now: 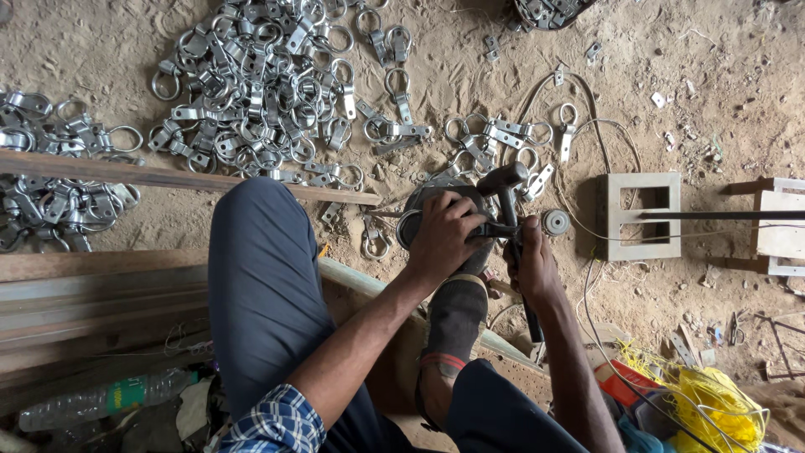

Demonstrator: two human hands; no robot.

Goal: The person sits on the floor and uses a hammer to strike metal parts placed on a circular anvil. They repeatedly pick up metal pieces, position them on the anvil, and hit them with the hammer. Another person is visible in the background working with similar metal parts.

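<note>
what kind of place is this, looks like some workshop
Probably a small, informal metal workshop with a bare dirt floor. A big pile of shiny metal ring-and-strap fittings lies on the ground, the right hand grips a hammer, and the left hand steadies a part on a round block.

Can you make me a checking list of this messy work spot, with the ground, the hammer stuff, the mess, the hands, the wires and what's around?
Surface: sandy ground.
Job's things: hammer over a round metal block.
Clutter: heap of shiny ring clips; small wheel.
Hands: left hand pressed on the block; right hand gripping the hammer handle.
Cables: thin wire; yellow cord.
Surroundings: wooden planks, plastic bottle, grey frame.
</note>
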